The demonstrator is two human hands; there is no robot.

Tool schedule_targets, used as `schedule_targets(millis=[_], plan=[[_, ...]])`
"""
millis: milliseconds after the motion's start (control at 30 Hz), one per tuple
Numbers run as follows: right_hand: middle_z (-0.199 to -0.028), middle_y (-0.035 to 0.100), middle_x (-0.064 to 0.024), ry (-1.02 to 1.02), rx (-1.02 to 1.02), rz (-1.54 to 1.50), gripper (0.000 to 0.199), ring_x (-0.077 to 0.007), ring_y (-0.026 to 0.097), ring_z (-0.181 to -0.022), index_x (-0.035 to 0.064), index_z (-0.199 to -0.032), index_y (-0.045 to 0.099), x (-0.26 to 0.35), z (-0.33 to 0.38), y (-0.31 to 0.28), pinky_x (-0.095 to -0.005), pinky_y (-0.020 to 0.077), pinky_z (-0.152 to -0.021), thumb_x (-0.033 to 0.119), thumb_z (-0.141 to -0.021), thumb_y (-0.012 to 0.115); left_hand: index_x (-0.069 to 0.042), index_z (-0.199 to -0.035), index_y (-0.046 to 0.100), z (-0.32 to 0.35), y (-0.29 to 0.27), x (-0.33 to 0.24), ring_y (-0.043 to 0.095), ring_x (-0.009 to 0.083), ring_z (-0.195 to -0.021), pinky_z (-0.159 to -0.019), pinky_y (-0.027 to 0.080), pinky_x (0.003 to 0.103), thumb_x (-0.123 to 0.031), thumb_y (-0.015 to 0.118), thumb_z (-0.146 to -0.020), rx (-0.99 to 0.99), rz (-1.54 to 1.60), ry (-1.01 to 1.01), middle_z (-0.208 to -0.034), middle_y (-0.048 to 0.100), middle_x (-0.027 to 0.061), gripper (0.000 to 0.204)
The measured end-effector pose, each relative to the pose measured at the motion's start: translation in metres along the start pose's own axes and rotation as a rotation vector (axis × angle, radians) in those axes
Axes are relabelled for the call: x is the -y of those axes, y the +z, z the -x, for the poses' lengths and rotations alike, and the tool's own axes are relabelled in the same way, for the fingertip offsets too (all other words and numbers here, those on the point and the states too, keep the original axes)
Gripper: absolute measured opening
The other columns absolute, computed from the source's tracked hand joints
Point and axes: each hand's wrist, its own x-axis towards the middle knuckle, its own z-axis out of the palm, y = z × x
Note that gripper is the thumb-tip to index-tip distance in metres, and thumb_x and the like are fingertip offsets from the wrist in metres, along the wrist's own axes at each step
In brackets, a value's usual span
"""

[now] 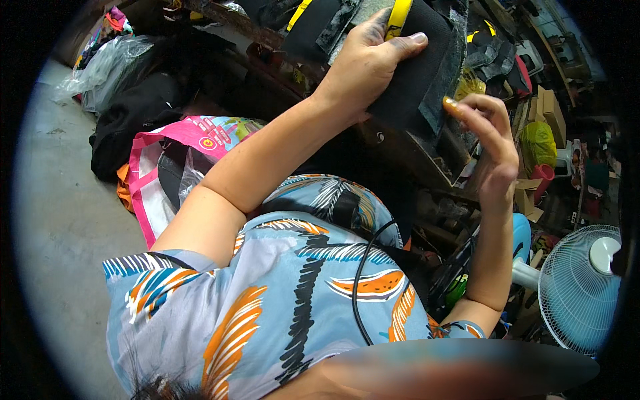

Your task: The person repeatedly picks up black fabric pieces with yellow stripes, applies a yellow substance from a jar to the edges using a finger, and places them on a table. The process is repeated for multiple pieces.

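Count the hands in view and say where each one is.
2: the left hand grips a black piece at the picture's top; the right hand is just right of that piece. No others show.

The grey floor (60, 267) runs down the left side, and it looks much brighter than the dark middle of the room. At the upper left are a clear plastic bag (117, 67) and a big dark heap (127, 143). Just below is a pink bag (180, 133). Brown boxes (552, 117) sit at the right, above a round fan (577, 287).
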Motion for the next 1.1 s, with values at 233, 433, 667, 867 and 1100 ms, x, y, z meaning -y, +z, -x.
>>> schedule_targets(millis=[233,433,667,867,1100], plan=[[-0.111,0.057,-0.0113,-0.142,-0.028,0.381,0.092,-0.0222,0.051,-0.088,0.0086,-0.119,0.069,0.002,-0.006,-0.01,-0.0338,0.0379,-0.081,0.078,-0.09,0.016,0.002,-0.121,0.053,0.002,0.002,0.001,0.067,0.0135,-0.087,-0.077,0.057,0.024,-0.01,0.06,-0.094,0.047,-0.05,0.125,-0.102,0.066,0.0096,0.03],[-0.111,0.055,-0.0098,-0.054,-0.154,0.287,0.087,-0.0207,0.048,-0.087,0.0101,-0.125,0.066,-0.012,-0.021,-0.007,-0.035,0.0395,-0.08,0.074,-0.092,0.017,0.003,-0.119,0.054,0.008,0.01,0.0,0.066,0.0129,-0.087,-0.077,0.057,0.025,-0.009,0.061,-0.093,0.089,-0.096,0.191,-0.101,0.066,0.01,0.029],[-0.1,0.058,-0.0094,-0.189,-0.024,0.5,0.082,-0.0216,0.051,-0.079,0.0134,-0.109,0.074,0.008,-0.005,-0.005,-0.0346,0.0405,-0.076,0.076,-0.089,0.025,0.003,-0.121,0.055,0.001,-0.003,0.001,0.067,0.0148,-0.089,-0.079,0.057,0.026,-0.01,0.061,-0.093,0.007,-0.135,0.157,-0.103,0.067,0.0106,0.031],[-0.108,0.062,-0.0066,-0.001,-0.102,0.823,0.034,-0.0255,0.057,-0.1,0.0115,-0.094,0.076,-0.03,-0.023,-0.036,-0.0394,0.0445,-0.087,0.043,-0.083,0.069,0.0,-0.13,0.049,0.0,-0.01,-0.012,0.066,0.0128,-0.081,-0.073,0.056,0.027,-0.003,0.057,-0.095,-0.04,0.009,0.041,-0.101,0.066,0.0067,0.036],[-0.104,0.065,-0.0073,0.054,-0.03,0.66,0.032,-0.0244,0.057,-0.103,0.0073,-0.083,0.073,-0.075,-0.034,-0.04,-0.0371,0.0439,-0.088,0.039,-0.083,0.071,0.004,-0.122,0.055,-0.002,-0.01,-0.004,0.066,0.0144,-0.093,-0.084,0.056,0.025,-0.009,0.062,-0.093,0.041,-0.183,0.244,-0.105,0.066,0.01,0.033]])
